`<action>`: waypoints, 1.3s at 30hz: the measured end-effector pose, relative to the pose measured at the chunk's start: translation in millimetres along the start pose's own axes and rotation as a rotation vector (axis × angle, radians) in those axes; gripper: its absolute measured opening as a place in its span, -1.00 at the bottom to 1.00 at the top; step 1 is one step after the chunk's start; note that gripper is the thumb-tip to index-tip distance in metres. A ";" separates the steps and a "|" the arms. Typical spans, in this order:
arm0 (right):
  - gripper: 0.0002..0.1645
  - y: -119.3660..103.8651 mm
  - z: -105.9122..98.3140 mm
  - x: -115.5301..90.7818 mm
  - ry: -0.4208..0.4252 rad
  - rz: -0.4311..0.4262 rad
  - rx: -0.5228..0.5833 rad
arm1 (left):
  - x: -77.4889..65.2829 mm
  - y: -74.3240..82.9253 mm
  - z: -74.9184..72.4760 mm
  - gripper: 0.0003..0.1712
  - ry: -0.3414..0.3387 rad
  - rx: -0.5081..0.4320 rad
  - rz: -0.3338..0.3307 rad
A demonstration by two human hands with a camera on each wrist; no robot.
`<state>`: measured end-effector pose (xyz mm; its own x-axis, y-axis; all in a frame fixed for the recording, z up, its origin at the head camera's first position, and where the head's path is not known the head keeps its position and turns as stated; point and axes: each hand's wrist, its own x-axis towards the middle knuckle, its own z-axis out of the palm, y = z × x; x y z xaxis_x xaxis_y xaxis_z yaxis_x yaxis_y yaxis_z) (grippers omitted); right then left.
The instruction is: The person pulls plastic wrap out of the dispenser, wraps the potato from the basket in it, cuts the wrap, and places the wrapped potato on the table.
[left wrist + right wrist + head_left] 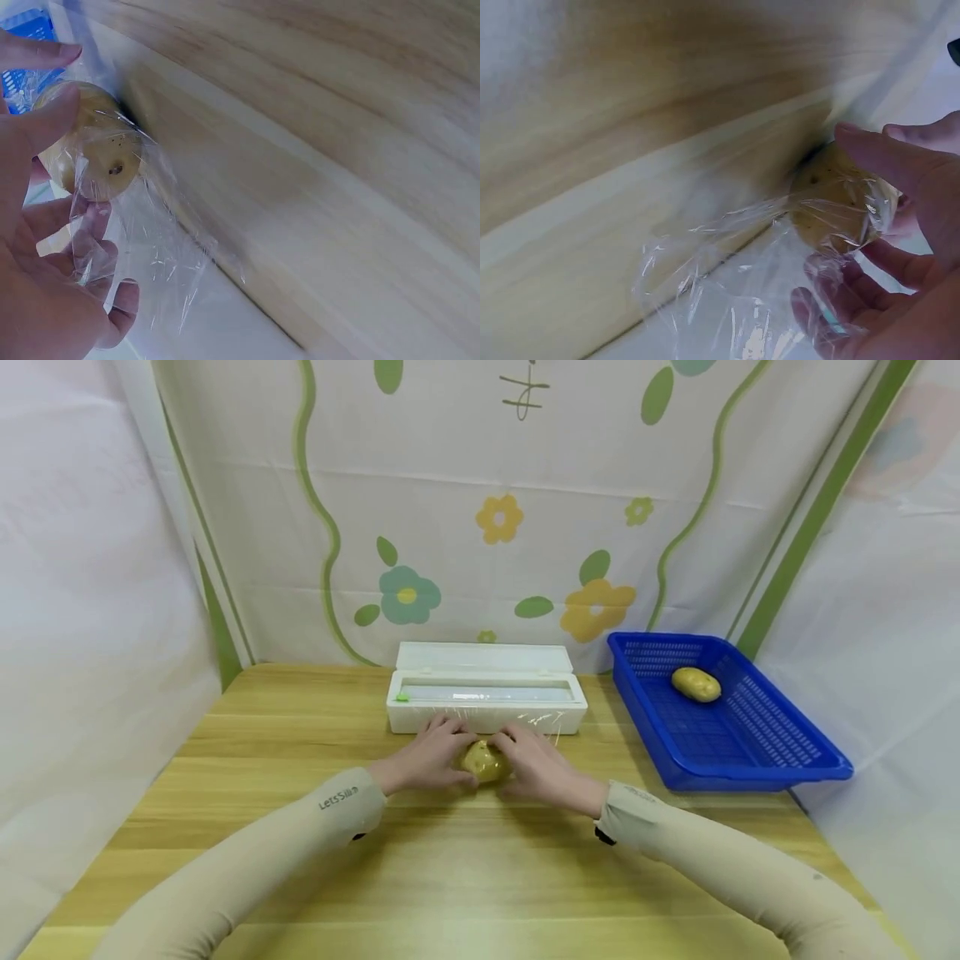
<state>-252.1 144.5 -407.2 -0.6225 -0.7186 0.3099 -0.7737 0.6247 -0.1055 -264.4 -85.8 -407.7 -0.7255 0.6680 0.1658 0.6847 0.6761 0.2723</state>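
A yellow potato sits on the table, between both hands and close to the front of a white cling film box. Clear cling film covers the potato and trails loosely from it toward the box. My left hand grips one end of the potato, its thumb on the near side and its fingers curled into the film beyond. On the opposite end my right hand holds it the same way, with film spread beside its fingers.
At the right stands a blue plastic basket with another potato inside. The film box's lid is raised, and a green slider shows at its left. A patterned cloth hangs behind the wooden table.
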 end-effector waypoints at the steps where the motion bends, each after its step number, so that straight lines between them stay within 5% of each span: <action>1: -0.23 2.5 2.0 1.8 0.005 0.022 0.031 | 0.3 -0.6 0.0 -0.21 0.000 -0.014 -0.015; 8: -0.38 17.9 9.4 9.9 0.035 0.115 0.161 | 1.6 -0.3 -4.9 -0.34 0.038 -0.128 -0.110; 17: -0.54 33.7 10.0 12.7 0.044 0.083 0.286 | 5.4 -1.6 -4.3 -0.20 0.103 -0.065 -0.120; 25: -0.58 34.8 9.2 12.6 0.009 0.126 0.362 | 10.1 -12.6 -1.4 -0.38 0.236 -0.107 -0.017; 33: -0.27 30.7 8.0 13.2 0.096 0.134 0.243 | 10.7 -13.9 -2.9 -0.58 0.193 -0.002 0.000; 39: -0.32 30.2 8.3 17.7 0.160 0.148 0.246 | 12.2 -12.5 -4.3 -0.76 0.175 0.007 -0.043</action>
<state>-287.5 148.0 -412.8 -0.7187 -0.5565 0.4169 -0.6939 0.6120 -0.3794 -282.1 -87.5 -405.0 -0.7547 0.5743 0.3171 0.6529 0.7053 0.2763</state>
